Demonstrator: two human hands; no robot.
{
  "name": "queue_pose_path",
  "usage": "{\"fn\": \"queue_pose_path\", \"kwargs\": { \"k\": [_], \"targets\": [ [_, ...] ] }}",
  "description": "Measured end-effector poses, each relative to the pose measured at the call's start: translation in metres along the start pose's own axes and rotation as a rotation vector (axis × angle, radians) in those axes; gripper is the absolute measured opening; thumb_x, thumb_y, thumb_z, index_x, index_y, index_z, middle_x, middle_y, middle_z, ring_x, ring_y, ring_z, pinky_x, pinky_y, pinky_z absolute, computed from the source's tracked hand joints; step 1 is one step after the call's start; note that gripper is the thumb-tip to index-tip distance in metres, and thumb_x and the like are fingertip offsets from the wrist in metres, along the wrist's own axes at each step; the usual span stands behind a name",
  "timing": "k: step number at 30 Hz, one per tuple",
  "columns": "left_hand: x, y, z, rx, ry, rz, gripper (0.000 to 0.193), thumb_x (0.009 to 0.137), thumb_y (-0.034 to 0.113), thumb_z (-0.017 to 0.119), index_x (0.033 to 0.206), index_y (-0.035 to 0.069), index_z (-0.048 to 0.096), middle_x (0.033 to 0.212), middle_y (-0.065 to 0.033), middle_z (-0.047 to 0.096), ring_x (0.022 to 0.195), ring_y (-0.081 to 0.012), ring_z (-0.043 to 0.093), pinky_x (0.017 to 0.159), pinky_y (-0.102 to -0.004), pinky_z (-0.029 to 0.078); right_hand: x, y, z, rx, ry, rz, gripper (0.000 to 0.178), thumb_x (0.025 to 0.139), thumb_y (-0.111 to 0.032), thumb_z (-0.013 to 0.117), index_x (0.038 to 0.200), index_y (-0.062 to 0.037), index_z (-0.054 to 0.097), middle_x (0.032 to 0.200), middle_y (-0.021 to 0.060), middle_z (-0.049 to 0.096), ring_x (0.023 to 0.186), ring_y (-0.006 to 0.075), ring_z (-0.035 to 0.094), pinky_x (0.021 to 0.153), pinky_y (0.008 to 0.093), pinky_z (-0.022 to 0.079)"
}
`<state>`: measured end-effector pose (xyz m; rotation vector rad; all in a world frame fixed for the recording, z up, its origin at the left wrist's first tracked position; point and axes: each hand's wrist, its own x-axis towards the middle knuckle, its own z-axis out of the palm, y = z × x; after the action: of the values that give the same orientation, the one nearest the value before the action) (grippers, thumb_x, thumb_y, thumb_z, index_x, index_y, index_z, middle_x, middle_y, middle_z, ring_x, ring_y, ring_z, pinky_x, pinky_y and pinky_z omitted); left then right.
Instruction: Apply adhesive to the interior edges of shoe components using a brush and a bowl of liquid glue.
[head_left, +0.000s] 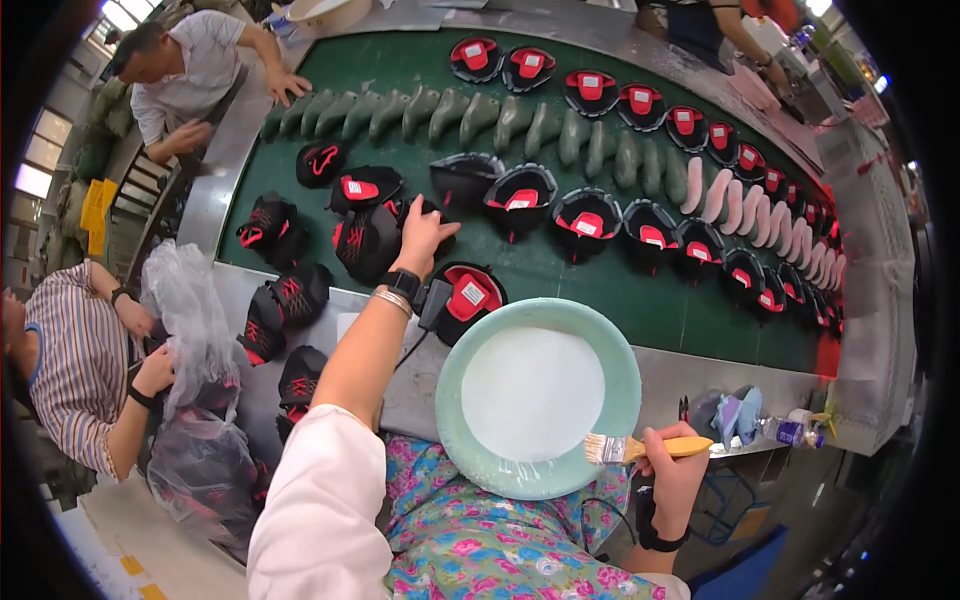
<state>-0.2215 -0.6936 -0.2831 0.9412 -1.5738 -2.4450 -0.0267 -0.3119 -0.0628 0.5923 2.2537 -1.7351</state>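
Note:
My left hand (424, 238) reaches onto the green work surface with its fingers spread, beside a black shoe upper (366, 246). It seems to touch the upper's edge, though I cannot tell for sure. Just beyond its fingertips sits another dark upper (466, 172). In my right hand (672, 470) is a flat paintbrush (640, 449) with a yellow handle, gripped by the handle. Its pale bristles lie over the rim of a light green basin (456, 400) holding white liquid (535, 392). A black-and-red upper (468, 298) lies just behind the basin.
Rows of uppers (587, 224), dark green shoe lasts (478, 115) and pink lasts (715, 195) cover the green belt (560, 285). At the left, one person (75, 365) handles a plastic bag (185, 330); another person (190, 70) leans on the far edge. A bottle (790, 432) lies at right.

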Motion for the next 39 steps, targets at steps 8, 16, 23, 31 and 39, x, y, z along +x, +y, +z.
{"fn": "queue_pose_path", "kwargs": {
  "k": [8, 16, 23, 31, 39],
  "targets": [
    [0.012, 0.046, -0.08, 2.033, -0.124, 0.798, 0.076, 0.064, 0.049, 0.078, 0.133, 0.029, 0.054, 0.141, -0.0107, 0.042, 0.125, -0.0366, 0.042, 0.102, -0.0618, 0.03, 0.018, -0.007, 0.022, -0.027, -0.018, 0.045, 0.015, 0.084, -0.005, 0.069, 0.076, -0.0009, 0.057, 0.063, 0.0044, 0.061, 0.05, 0.0079, 0.056, 0.046, 0.0199, 0.043],
    [-0.011, 0.118, -0.16, 2.388, 0.153, 0.622, 0.042, 0.072, 0.035, 0.075, 0.11, 0.018, 0.069, 0.133, -0.01, 0.05, 0.128, -0.0307, 0.041, 0.104, -0.0629, 0.027, 0.022, -0.007, 0.02, -0.044, 0.002, 0.035, 0.015, 0.085, -0.005, 0.07, 0.077, -0.0013, 0.057, 0.062, 0.0028, 0.06, 0.051, 0.0067, 0.055, 0.046, 0.0193, 0.041],
    [-0.062, 0.028, -0.038, 1.133, -0.416, -0.293, 0.065, 0.078, 0.047, 0.072, 0.116, -0.004, 0.061, 0.091, -0.019, 0.068, 0.069, -0.0233, 0.067, 0.059, -0.0361, 0.055, 0.015, -0.017, 0.032, -0.023, -0.033, -0.206, 0.02, 0.092, -0.009, 0.059, 0.075, 0.0006, 0.055, 0.081, 0.0057, 0.062, 0.062, 0.0068, 0.052, 0.061, 0.0227, 0.044],
    [-0.119, 0.1, -0.033, 0.946, 0.078, 0.622, 0.031, 0.085, 0.01, 0.058, 0.114, -0.001, 0.061, 0.092, -0.0256, 0.066, 0.09, -0.041, 0.064, 0.076, -0.0436, 0.051, 0.004, -0.03, 0.039, 0.19, -0.247, -0.337, 0.023, 0.1, -0.014, 0.047, 0.09, 0.002, 0.06, 0.098, 0.0095, 0.062, 0.072, 0.0085, 0.054, 0.063, 0.0207, 0.044],
    [-0.308, 0.104, 0.027, 0.875, -0.199, 1.39, 0.051, 0.061, -0.014, 0.055, 0.11, -0.003, 0.065, 0.116, -0.0235, 0.063, 0.099, -0.035, 0.066, 0.08, -0.0385, 0.056, -0.01, -0.08, 0.06, 0.486, -0.668, -0.037, 0.024, 0.095, -0.023, 0.059, 0.104, -0.0008, 0.06, 0.094, 0.0035, 0.063, 0.061, 0.0034, 0.049, 0.048, 0.0172, 0.037]
  ]
}}
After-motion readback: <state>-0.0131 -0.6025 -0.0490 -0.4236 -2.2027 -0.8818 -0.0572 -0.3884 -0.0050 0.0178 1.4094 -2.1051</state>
